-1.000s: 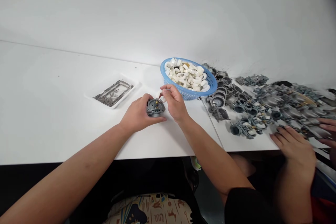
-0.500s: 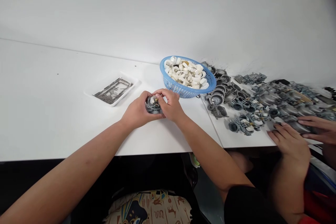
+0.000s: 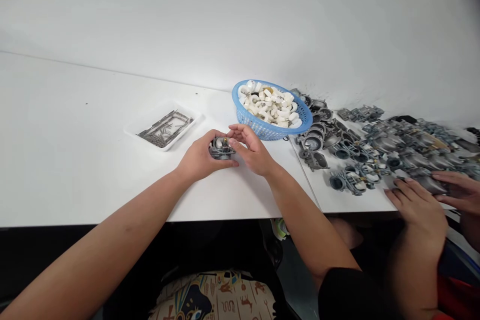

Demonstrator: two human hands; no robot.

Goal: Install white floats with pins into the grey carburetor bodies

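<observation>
My left hand (image 3: pixel 198 159) grips a small grey metal carburetor body (image 3: pixel 221 148) resting on the white table (image 3: pixel 75 180), fingers wrapped round its left side. My right hand (image 3: pixel 253 150) touches the same part from the right, fingertips pinched at its top where a brass piece shows. Just beyond the hands stands a blue plastic basket (image 3: pixel 272 130) filled with several white plastic floats.
A white tray of thin metal pins (image 3: pixel 165 127) lies to the left. A heap of grey carburetor bodies and bowls (image 3: pixel 375 147) covers the table to the right. Another person's hands (image 3: pixel 420 205) rest among those parts at the right edge.
My right hand, which held a white piece above the part a second ago, came down onto the carburetor body and now works at its top. The other person's hands shifted slightly.
</observation>
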